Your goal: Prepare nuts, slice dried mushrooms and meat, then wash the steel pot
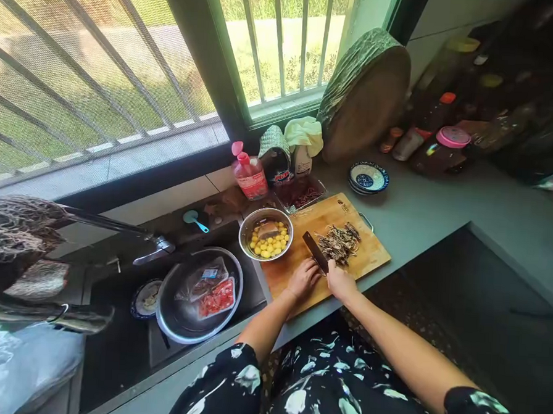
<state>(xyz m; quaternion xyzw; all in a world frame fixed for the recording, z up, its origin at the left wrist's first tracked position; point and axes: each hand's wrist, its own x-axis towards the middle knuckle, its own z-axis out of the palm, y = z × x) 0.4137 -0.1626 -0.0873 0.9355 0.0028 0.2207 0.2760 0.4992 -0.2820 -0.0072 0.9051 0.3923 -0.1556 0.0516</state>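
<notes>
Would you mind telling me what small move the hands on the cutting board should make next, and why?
Probably slide the knife right into the chopped brown pile: the right hand grips its handle, the blade lies just left of the pile, and the left hand rests flat on the cutting board.

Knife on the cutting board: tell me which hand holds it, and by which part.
The right hand grips the knife by its handle. The left hand rests on the cutting board, holding nothing visible.
</notes>
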